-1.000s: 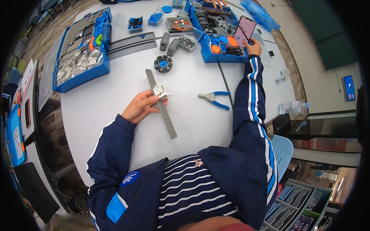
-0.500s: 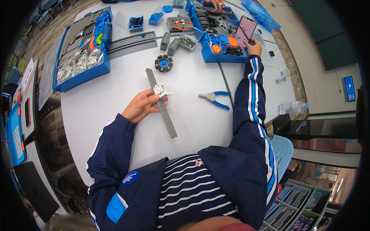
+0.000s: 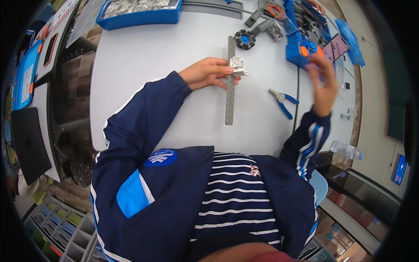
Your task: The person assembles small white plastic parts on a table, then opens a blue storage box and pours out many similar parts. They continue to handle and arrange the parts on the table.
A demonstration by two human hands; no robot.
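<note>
My left hand (image 3: 206, 72) is closed around a long grey perforated plastic beam (image 3: 230, 102), its thumb pressing near a cluster of white plastic connectors (image 3: 237, 65) fixed at the beam's middle. The beam is held nearly upright in view, above the white table. My right hand (image 3: 324, 89) is in the air at the right, smeared by motion, with fingers stretched and apart and nothing seen in them. Beyond it a phone (image 3: 337, 47) with a pink screen leans at the blue parts box (image 3: 297, 54). Blue-handled pliers (image 3: 284, 103) lie between the beam and my right hand.
A black-and-grey roller wheel (image 3: 245, 39) with a blue hub lies just past the beam's far end. Another blue box (image 3: 139, 22) of white connectors stands at the far left. A clear tub of small grey parts (image 3: 275, 32) and a plastic bottle (image 3: 346, 150) are at the right.
My right hand has left the phone and drawn back toward me, while the phone rests by the box. My left hand still holds the beam, now more upright. The view has turned.
</note>
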